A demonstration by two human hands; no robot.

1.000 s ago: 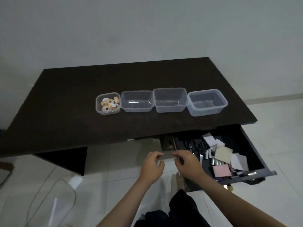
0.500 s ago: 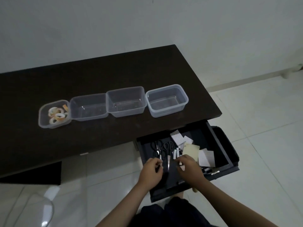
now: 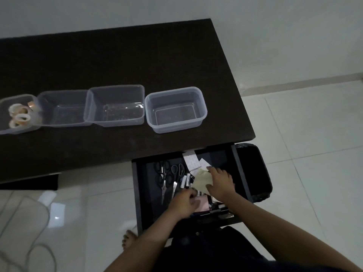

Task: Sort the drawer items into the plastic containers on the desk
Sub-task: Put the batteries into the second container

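My right hand lay over a tan, matte paper pad in the open black drawer, thumb and fingers curled round its edges, gripping it. My left hand was lower in the drawer, fingers curled toward a pale pink rectangular pad; I could not tell whether they had closed on anything. Between my hands and the drawer's left side lay small cylindrical black-and-white batteries, touching the tan pad's left edge. Left of them lay black-handled scissors with thin steel blades, handles toward the desk. White square paper sheets sat at the drawer's back, partly under the desk's edge.

On the dark, matte brown desk top stood a row of four clear, soft-cornered plastic containers. The rightmost rectangular container stood just apart from the rest. The next clear tub overlapped the rim of a third clear tub, which touched the small clear box at the far left, cut by the frame's edge and holding glossy rolls of tape.

A black bin stood against the drawer's right side on glossy white floor tiles.
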